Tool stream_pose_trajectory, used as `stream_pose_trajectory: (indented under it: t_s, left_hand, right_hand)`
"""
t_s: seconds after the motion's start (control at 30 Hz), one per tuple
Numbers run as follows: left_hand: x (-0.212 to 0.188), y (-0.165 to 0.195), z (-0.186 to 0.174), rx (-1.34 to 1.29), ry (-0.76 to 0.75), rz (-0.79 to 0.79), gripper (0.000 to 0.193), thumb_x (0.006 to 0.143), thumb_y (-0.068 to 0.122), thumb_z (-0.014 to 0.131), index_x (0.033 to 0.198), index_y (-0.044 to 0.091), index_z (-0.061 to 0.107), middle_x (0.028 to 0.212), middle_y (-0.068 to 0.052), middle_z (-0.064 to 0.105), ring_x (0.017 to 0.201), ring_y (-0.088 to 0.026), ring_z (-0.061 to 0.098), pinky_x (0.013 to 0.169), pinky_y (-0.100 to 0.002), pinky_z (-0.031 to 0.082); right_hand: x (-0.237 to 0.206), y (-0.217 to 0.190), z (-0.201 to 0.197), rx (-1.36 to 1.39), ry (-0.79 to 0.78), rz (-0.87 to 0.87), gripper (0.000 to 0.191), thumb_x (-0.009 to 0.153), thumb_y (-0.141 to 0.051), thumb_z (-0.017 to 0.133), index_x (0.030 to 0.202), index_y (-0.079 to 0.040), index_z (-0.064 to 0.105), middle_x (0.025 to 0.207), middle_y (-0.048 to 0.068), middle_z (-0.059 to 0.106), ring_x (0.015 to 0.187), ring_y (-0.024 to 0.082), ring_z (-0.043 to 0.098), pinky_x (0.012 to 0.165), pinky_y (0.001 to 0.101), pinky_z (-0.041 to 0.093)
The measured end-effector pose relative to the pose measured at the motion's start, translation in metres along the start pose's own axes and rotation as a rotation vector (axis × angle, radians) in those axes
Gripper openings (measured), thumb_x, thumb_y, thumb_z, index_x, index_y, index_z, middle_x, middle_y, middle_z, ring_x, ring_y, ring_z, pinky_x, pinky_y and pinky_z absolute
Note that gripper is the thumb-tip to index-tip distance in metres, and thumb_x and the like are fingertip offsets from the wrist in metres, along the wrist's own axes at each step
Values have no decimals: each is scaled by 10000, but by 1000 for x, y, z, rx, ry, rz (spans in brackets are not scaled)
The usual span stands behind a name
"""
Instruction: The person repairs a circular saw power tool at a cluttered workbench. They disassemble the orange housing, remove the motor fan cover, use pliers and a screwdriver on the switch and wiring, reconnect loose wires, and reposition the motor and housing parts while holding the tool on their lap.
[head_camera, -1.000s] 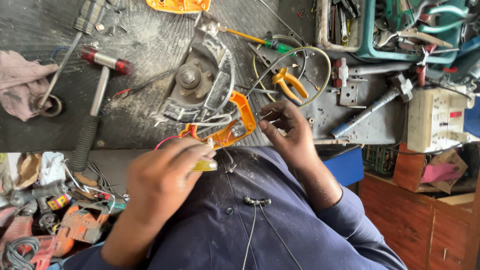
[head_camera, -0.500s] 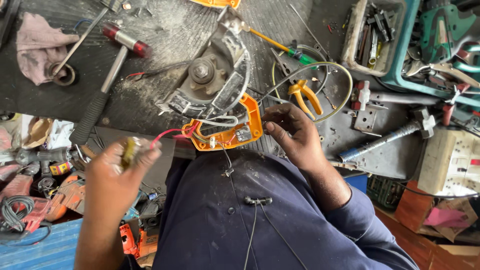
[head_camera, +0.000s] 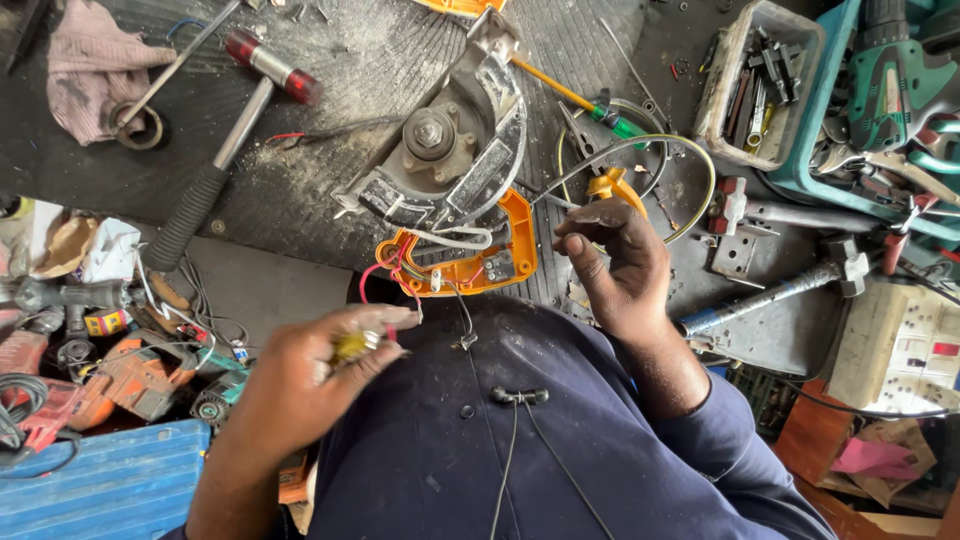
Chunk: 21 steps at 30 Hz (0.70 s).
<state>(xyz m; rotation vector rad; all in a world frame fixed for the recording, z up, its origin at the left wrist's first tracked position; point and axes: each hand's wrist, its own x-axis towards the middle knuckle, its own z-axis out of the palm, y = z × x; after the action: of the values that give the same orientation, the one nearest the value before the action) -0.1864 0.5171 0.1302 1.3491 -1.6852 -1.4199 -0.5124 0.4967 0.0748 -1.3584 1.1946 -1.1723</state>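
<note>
**Location.** The power-tool assembly lies at centre frame, on the near edge of the table (head_camera: 300, 215). It has two parts:
- a grey metal blade guard (head_camera: 485, 165) with the spindle nut exposed;
- an opened orange handle shell (head_camera: 515, 245) below it, touching it.

Red wires (head_camera: 378, 272) run from the shell's left end down towards the left hand.

**Hands.**
- The left hand (head_camera: 310, 385), lower left of centre, has its grip closed on a small yellow object (head_camera: 350, 345). Too little of it shows to identify it. The red wires end at or just beside this grip.
- The right hand (head_camera: 615, 265) sits just right of the orange handle shell, fingers curled inward towards the thumb. Whether the grip pinches a lead or is empty cannot be told.

**Handling (judgement).**
- The blade guard is probably cast metal: heavy, stiff, with hard edges. Lift at its thick outer arc.
- The orange handle shell is likely light moulded plastic. Hold it by the rim, clear of the internal wiring.
- The red wires are thin and limp. Pulling could strain their terminals, so take them close to the connector.

**Surroundings.**
- Upper left: a hammer (head_camera: 215, 150) and a pink rag (head_camera: 95, 60).
- Upper centre-right: a yellow-handled screwdriver (head_camera: 560, 88).
- Above the right hand: orange-handled pliers (head_camera: 612, 185).
</note>
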Motion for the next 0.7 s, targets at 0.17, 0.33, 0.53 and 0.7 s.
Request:
stream_pose_trajectory:
  t_s: [0.17,0.33,0.53,0.7]
  left_hand:
    - [17,11,11,132,-123,45,385,761,44,759,1144,88,740,962,-45,824,806,-189,808,692,-289,597]
    - [34,14,24,394,91,199,265,765,80,847,1006,84,737,944,-58,801,808,-249,775,681,-337,574]
    - [44,4,33,233,173,119,220,880,-47,738,1090,12,712,1037,-99,797,925,-177,801,805,-285,609]
    - [49,-9,44,237,283,36,157,912,-27,781,1034,-21,683,981,-112,785,884,-124,754,813,-276,588]
  right_hand:
    - [2,-2,-1,3,-6,-50,179,1073,-78,643,1210,20,582,1146,102,641,1038,157,666,923,314,587]
    - [7,-6,-7,-139,-35,-167,146,1041,-38,668,1161,20,609,1079,113,678,965,156,686,878,295,572]
    - [17,1,-14,-197,-51,-237,153,1005,-34,714,1135,7,642,1058,116,708,947,216,700,857,318,555]
    - [28,10,-18,-199,-75,-255,167,989,-52,733,1124,-10,645,1087,118,710,988,241,711,868,326,569]
